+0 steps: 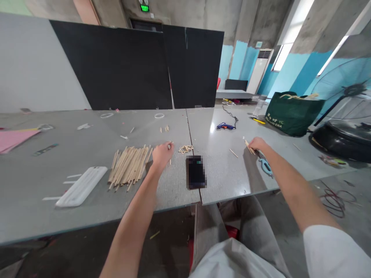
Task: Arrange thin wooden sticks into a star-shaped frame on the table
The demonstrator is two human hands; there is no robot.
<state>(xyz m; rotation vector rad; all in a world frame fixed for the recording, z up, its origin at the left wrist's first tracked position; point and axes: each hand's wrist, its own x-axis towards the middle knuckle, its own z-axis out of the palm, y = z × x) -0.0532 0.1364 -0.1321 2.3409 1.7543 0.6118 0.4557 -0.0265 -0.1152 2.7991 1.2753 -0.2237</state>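
Observation:
My left hand (161, 155) is closed in a loose fist on the grey table (87, 154), pinching a short wooden stick (170, 144) just right of a pile of wooden sticks (129, 166). My right hand (257, 145) rests further right, its fingers closed on a few thin wooden sticks (248, 146) that poke out to the left. A small flat lattice of glued sticks (185, 148) lies between the hands. A dark phone (196, 172) lies near the table's front edge. Blue-handled scissors (264, 166) lie beside my right wrist.
A blue glue gun (225, 126) with its cord lies farther back. A white plastic tray (82, 186) sits front left, pink paper (14, 138) at far left. A green bag (292, 114) and a black fan (344, 139) stand right. Black boards (130, 65) rise behind.

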